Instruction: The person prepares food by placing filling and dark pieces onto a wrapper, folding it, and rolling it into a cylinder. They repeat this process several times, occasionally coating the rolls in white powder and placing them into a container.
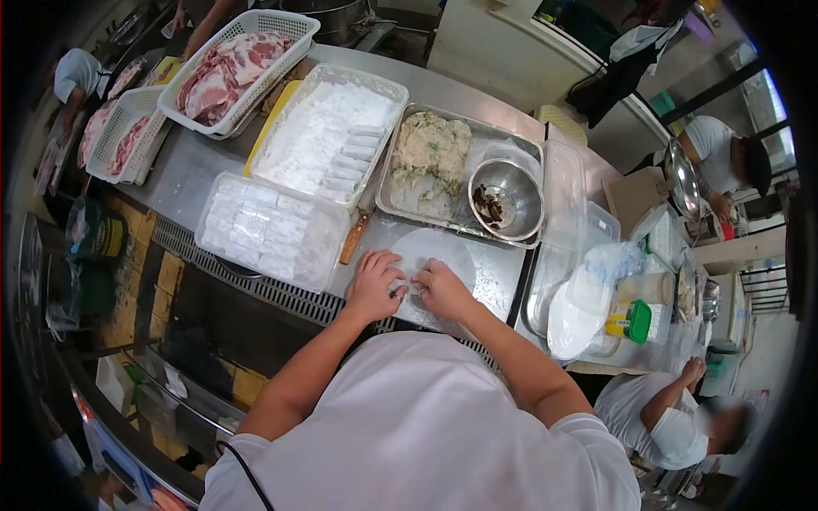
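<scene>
On the steel table, a round translucent sheet (439, 255) lies flat in front of me. My left hand (375, 285) rests at its left edge, with the fingers spread. My right hand (441, 288) is over its lower part, fingers bent together; anything between them is too small to make out. Left of my left hand lies a wooden-handled tool (355, 238). Beyond the sheet, a metal tray (388, 207) holds a pale mixture with green bits (432, 149) and a steel bowl (521, 200) with dark pieces inside.
A lidded plastic box (268, 230) of white pieces and a tray of white powder (298, 128) with rolls stand left. Farther back are baskets of raw meat (234, 77). Containers, including a green-lidded tub (629, 321), stand right. Co-workers are at both sides.
</scene>
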